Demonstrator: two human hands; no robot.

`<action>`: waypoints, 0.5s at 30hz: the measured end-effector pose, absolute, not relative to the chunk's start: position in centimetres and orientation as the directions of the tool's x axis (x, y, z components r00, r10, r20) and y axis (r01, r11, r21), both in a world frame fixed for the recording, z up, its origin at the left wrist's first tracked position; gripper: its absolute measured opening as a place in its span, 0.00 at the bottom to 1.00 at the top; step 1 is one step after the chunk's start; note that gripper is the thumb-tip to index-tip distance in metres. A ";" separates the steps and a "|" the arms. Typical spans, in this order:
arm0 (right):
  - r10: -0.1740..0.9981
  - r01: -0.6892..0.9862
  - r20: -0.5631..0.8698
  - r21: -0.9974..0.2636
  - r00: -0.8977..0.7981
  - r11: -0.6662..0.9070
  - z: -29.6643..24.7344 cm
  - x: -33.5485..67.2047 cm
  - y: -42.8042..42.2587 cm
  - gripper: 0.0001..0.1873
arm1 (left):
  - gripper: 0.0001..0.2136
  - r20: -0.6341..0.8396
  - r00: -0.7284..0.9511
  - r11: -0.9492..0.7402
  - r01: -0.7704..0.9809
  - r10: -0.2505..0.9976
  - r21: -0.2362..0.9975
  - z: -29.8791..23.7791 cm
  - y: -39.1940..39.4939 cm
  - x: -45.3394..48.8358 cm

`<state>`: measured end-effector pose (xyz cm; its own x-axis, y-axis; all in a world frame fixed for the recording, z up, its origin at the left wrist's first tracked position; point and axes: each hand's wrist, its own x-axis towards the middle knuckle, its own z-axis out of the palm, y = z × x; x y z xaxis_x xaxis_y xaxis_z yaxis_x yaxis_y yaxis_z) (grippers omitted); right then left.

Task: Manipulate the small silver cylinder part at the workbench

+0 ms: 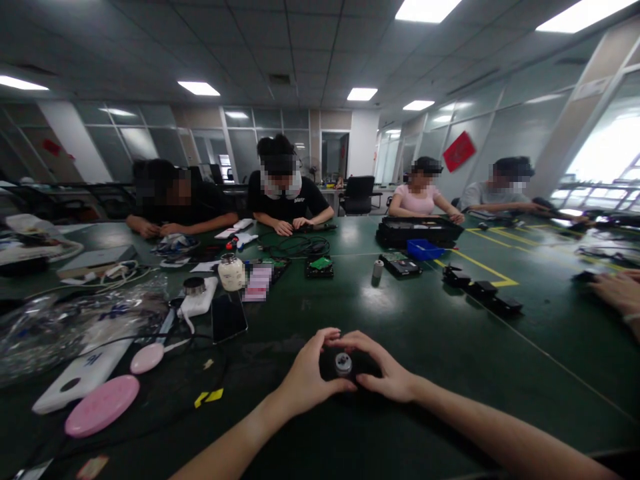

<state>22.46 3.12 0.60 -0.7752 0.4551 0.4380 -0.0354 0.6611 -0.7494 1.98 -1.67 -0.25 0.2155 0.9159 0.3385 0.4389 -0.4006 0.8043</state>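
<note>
Both of my hands meet over a small dark round device (343,364) with a shiny metal centre, resting on the dark green table (400,313) near its front edge. My left hand (306,375) curls around the device's left side, thumb and forefinger arched over the top. My right hand (384,369) grips its right side, fingers bent around it. The device's body is mostly hidden between my fingers.
A black phone (229,317), a white charger (199,298), a pink disc (102,405), clear plastic bags (75,320) and cables lie at left. Circuit boards (320,265), a blue bin (424,249) and black boxes (483,291) sit farther back. Several people work across the table; another person's hand (617,291) is at right.
</note>
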 end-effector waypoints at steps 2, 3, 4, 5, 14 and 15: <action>0.459 -0.047 0.441 -0.759 -0.771 0.649 0.8 22.8 3.2 0.22 | 0.36 0.283 0.252 -0.367 0.410 0.925 0.835 -0.4 -1.5 1.9; 0.478 -0.033 0.444 -0.758 -0.758 0.651 0.8 22.9 3.2 0.19 | 0.35 0.262 0.275 -0.356 0.393 0.925 0.848 -0.4 -1.5 1.9; 0.506 -0.013 0.449 -0.757 -0.736 0.653 0.8 23.1 3.3 0.16 | 0.34 0.244 0.292 -0.346 0.379 0.925 0.858 -0.5 -1.5 2.0; 0.537 0.004 0.459 -0.758 -0.707 0.653 0.8 23.2 3.4 0.14 | 0.34 0.231 0.304 -0.338 0.368 0.924 0.866 -0.5 -1.5 2.0; 0.580 0.052 0.458 -0.754 -0.673 0.655 1.3 22.7 3.0 0.16 | 0.33 0.238 0.277 -0.330 0.362 0.931 0.872 -0.6 -2.0 2.6; 0.566 0.055 0.473 -0.732 -0.675 0.679 1.3 22.4 2.8 0.15 | 0.32 0.250 0.288 -0.343 0.341 0.925 0.875 -0.5 -2.0 2.6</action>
